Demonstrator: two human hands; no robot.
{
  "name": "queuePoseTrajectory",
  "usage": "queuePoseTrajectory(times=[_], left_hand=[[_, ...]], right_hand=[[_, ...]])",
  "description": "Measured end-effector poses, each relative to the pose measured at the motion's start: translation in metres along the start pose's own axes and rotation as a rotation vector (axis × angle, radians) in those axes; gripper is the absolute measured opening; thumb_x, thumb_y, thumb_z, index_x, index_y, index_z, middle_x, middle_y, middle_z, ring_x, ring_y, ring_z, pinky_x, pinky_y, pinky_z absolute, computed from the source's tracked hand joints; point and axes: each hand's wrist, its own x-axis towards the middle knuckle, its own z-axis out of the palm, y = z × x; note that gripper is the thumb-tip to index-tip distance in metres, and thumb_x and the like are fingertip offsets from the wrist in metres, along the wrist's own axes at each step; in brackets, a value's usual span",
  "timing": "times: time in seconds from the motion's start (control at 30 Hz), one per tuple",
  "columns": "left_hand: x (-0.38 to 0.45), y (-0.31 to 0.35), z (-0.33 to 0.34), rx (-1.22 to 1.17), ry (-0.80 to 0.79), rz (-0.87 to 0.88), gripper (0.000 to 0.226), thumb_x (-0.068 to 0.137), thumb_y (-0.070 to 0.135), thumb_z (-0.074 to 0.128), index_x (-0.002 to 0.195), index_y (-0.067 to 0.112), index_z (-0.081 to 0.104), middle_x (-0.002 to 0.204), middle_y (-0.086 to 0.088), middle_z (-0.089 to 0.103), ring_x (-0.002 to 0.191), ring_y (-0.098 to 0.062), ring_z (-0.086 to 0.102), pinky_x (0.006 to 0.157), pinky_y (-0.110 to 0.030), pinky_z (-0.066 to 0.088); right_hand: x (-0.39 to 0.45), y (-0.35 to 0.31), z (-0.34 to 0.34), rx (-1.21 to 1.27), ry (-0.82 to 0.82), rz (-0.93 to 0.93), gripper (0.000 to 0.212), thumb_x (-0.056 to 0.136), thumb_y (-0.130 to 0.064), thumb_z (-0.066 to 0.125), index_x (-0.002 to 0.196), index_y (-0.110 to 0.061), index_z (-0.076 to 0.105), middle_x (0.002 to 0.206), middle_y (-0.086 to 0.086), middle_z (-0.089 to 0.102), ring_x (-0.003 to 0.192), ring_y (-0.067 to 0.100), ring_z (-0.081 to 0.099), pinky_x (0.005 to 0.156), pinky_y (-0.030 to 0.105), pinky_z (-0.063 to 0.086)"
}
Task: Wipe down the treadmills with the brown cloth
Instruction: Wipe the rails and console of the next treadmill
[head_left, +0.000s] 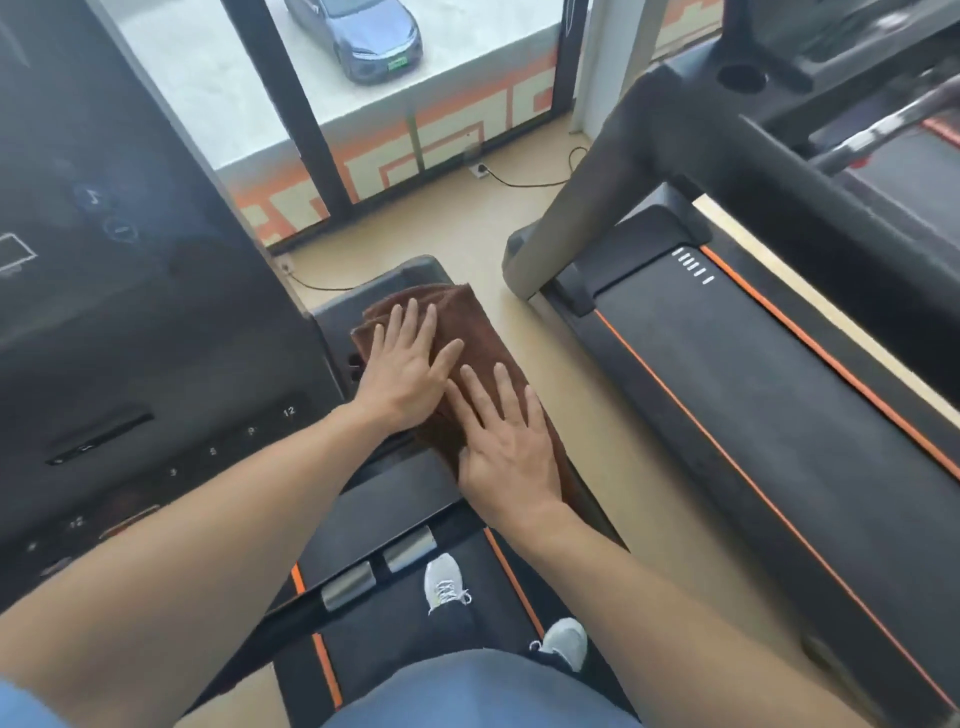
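Both our hands are flat on the brown cloth (470, 332), which lies along the right side arm of the near treadmill (410, 483), just past centre frame. Left hand (408, 364) presses with fingers spread; right hand (506, 436), touching it at five o'clock, does likewise. Second treadmill (753, 374) sits at three o'clock.

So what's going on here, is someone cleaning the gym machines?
Yes. A person stands on a treadmill and presses a folded brown cloth flat onto its right side arm. The left hand and the right hand both lie open on the cloth, fingers straight. A second treadmill stands to the right, untouched.
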Motion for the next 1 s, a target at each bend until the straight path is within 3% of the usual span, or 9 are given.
queuePoseTrajectory(times=[0.13, 0.3, 0.53, 0.7, 0.83, 0.9, 1.0], left_hand=[[0.003, 0.013, 0.012, 0.047, -0.031, -0.026, 0.081, 0.102, 0.069, 0.018, 0.162, 0.025, -0.014, 0.168, 0.002, -0.025, 0.152, -0.014, -0.028, 0.121, -0.035, -0.021], [0.026, 0.007, 0.002, 0.025, -0.081, -0.045, 0.081, 0.101, 0.070, 0.017, 0.161, 0.028, -0.016, 0.167, 0.003, -0.028, 0.151, -0.013, -0.031, 0.122, -0.036, -0.022], [0.078, -0.004, -0.023, 0.011, -0.069, -0.062, 0.081, 0.100, 0.072, 0.018, 0.162, 0.029, -0.014, 0.168, 0.002, -0.026, 0.152, -0.014, -0.029, 0.123, -0.038, -0.022], [0.124, -0.008, -0.042, -0.022, -0.083, -0.089, 0.082, 0.099, 0.075, 0.018, 0.164, 0.028, 0.001, 0.172, 0.001, -0.009, 0.157, -0.019, -0.017, 0.125, -0.043, -0.015], [0.161, -0.016, -0.053, -0.086, -0.157, -0.135, 0.082, 0.094, 0.078, 0.015, 0.163, 0.033, 0.016, 0.172, -0.001, 0.007, 0.158, -0.027, -0.008, 0.125, -0.053, -0.006], [0.176, -0.019, -0.055, -0.120, -0.190, -0.157, 0.080, 0.093, 0.075, 0.011, 0.157, 0.033, 0.034, 0.168, -0.005, 0.026, 0.157, -0.033, 0.010, 0.124, -0.058, 0.006], [0.186, -0.017, -0.058, -0.239, -0.233, -0.203, 0.076, 0.103, 0.064, 0.013, 0.142, 0.017, 0.058, 0.152, -0.016, 0.050, 0.142, -0.034, 0.041, 0.121, -0.049, 0.023]], right_hand=[[0.002, 0.000, 0.005, 0.035, 0.012, 0.066, 0.069, 0.101, -0.052, 0.006, 0.165, -0.025, 0.016, 0.173, 0.001, 0.008, 0.159, 0.034, 0.003, 0.125, 0.059, 0.013], [0.033, -0.002, -0.001, 0.087, 0.049, 0.093, 0.063, 0.103, -0.046, 0.019, 0.162, -0.026, 0.031, 0.170, 0.000, 0.023, 0.158, 0.033, 0.014, 0.122, 0.059, 0.025], [0.089, -0.013, -0.016, 0.117, 0.066, 0.114, 0.066, 0.103, -0.048, 0.020, 0.164, -0.023, 0.023, 0.172, 0.002, 0.017, 0.159, 0.030, 0.009, 0.124, 0.053, 0.023], [0.137, -0.015, -0.025, 0.221, 0.056, 0.155, 0.066, 0.106, -0.046, 0.031, 0.165, -0.024, 0.012, 0.173, -0.005, 0.007, 0.159, 0.025, 0.009, 0.119, 0.048, 0.027], [0.170, -0.021, -0.034, 0.272, 0.084, 0.207, 0.066, 0.106, -0.044, 0.032, 0.165, -0.022, 0.012, 0.172, -0.006, 0.011, 0.151, 0.025, 0.027, 0.109, 0.048, 0.039], [0.182, -0.025, -0.041, 0.309, 0.087, 0.248, 0.064, 0.106, -0.040, 0.033, 0.165, -0.021, 0.014, 0.171, -0.003, 0.016, 0.148, 0.025, 0.032, 0.108, 0.047, 0.039], [0.197, -0.026, -0.047, 0.340, 0.087, 0.287, 0.063, 0.106, -0.035, 0.033, 0.164, -0.018, 0.017, 0.169, -0.002, 0.024, 0.146, 0.025, 0.036, 0.109, 0.045, 0.038]])
